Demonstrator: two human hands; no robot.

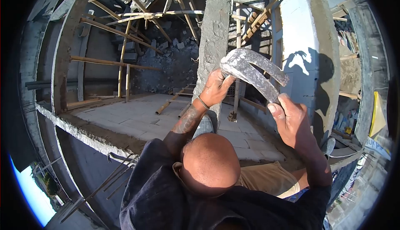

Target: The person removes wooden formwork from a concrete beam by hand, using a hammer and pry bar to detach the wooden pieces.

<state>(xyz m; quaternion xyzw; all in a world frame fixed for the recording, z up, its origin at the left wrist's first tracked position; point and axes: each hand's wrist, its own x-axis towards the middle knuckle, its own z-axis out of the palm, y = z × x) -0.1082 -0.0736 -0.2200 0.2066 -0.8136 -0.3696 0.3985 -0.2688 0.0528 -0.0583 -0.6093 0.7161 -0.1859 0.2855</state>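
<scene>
Over the near part of the beam point(214, 34), between both hands: one grey strip point(239, 66), curved and bent back on itself, surface blotched with pale residue. Bend at left, two limbs running right and nearward, gap between them.

Left hand point(215, 89): clenched on the strip at the bend; cord bracelet point(203, 103) at the wrist. Right hand point(293, 119): thumb and fingers closed on the end of the nearer limb. Farther limb ends free, apart from the right hand. Strip held raised, tilted down toward the right.

Surroundings: beam rough, grey, running from the far edge toward the person's head point(211, 163). Left of it, bamboo poles point(114, 62), some crossed, some upright; broken rubble point(173, 47) among and beyond them. Pale block floor point(133, 115) at near left. On the right, a white panel point(296, 22) in sunlight, with a dark shadow point(325, 78) across its near part and the grey edge beside it. Thin rods point(109, 182) project at near left. Material of strip: cannot tell.
</scene>
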